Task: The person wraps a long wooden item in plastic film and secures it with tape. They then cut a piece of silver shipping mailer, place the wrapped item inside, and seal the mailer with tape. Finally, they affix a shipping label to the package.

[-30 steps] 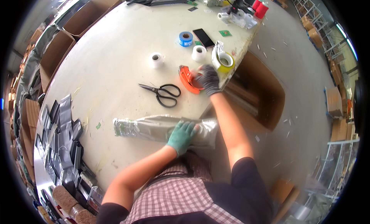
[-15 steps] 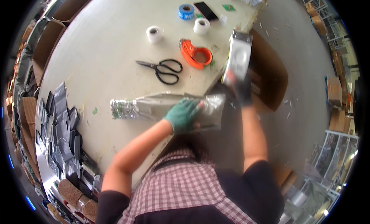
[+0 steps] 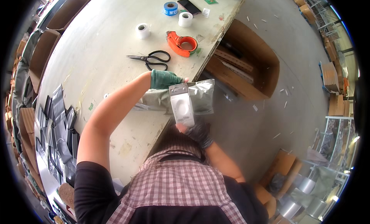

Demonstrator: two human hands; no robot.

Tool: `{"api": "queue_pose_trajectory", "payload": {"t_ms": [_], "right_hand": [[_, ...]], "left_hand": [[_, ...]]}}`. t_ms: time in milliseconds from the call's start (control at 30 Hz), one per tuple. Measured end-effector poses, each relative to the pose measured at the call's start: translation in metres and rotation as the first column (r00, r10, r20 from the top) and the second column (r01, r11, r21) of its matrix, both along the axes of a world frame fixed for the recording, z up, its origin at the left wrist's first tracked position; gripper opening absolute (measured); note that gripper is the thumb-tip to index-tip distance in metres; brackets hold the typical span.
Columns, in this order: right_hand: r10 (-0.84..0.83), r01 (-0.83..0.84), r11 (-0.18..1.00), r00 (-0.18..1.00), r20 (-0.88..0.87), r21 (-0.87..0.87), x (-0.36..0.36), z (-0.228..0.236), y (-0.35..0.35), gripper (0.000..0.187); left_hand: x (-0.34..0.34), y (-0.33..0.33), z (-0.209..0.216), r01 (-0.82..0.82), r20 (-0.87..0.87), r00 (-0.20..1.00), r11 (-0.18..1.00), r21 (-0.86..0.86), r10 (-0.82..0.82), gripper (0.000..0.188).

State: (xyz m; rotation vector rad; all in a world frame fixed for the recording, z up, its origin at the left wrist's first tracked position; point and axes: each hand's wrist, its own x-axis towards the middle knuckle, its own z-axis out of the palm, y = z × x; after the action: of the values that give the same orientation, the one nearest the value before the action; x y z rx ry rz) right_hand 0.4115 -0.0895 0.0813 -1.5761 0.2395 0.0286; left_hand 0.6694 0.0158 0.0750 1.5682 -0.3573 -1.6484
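Left hand (image 3: 163,78) in its green knit glove sits on top of the crinkled silver foil bag (image 3: 181,98), fingers curled over the bag's upper edge and gripping it right at the table's edge. Right hand (image 3: 198,131), in a dark grey glove, comes up from below, fingers closed around the bottom end of a flat grey-and-white blister-card packet (image 3: 182,105) with an oval window in the middle. The packet stands nearly upright, its hang-tab end at the top, laid across the front of the foil bag and touching it just beside the left hand. The bag itself lies lengthwise along the edge of the pale worktable (image 3: 96,43), its right end poking out past the edge over the floor.

Further up the table, black-handled scissors (image 3: 151,59) lie flat, blades pointing left, near the left wrist but apart from it. Beyond them, an orange tape dispenser (image 3: 182,43). Then a white tape roll (image 3: 143,30), another white roll (image 3: 185,19), a blue tape roll (image 3: 170,8) and a black phone (image 3: 189,6), all well apart from the hands. On the far left of the table, a heap of dark foil pouches (image 3: 58,124). Below the table edge on the right, an open brown cardboard box (image 3: 246,66) on the floor.
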Motion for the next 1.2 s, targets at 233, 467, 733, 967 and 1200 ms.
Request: {"api": "queue_pose_trajectory", "payload": {"t_ms": [233,467,733,967,1200], "right_hand": [[0.023,-0.013,0.980,0.998,0.050,-0.200,-0.010,-0.004,0.004,0.034],[-0.112,0.122,0.981,0.991,-0.075,0.152,-0.057,-0.011,0.007,0.032],[-0.056,0.070,0.992,0.990,-0.132,0.104,-0.071,-0.053,0.011,0.047],[-0.002,0.052,0.888,0.994,-0.109,0.456,-0.096,-0.125,0.018,0.074],[-0.170,0.481,0.628,0.852,-0.496,0.612,0.025,-0.115,-0.097,0.093]], "left_hand": [[0.009,0.006,-0.031,-0.047,-0.072,0.997,0.993,-0.108,0.039,0.017],[-0.025,-0.018,-0.039,-0.075,0.935,0.353,0.997,-0.001,0.027,0.021],[-0.048,-0.036,0.057,0.105,0.794,0.361,0.867,0.487,-0.489,0.113],[-0.090,-0.007,0.006,0.300,0.889,0.092,0.864,0.404,-0.448,0.089],[-0.142,-0.012,0.015,0.683,0.844,-0.027,0.606,0.407,-0.536,0.073]]}}
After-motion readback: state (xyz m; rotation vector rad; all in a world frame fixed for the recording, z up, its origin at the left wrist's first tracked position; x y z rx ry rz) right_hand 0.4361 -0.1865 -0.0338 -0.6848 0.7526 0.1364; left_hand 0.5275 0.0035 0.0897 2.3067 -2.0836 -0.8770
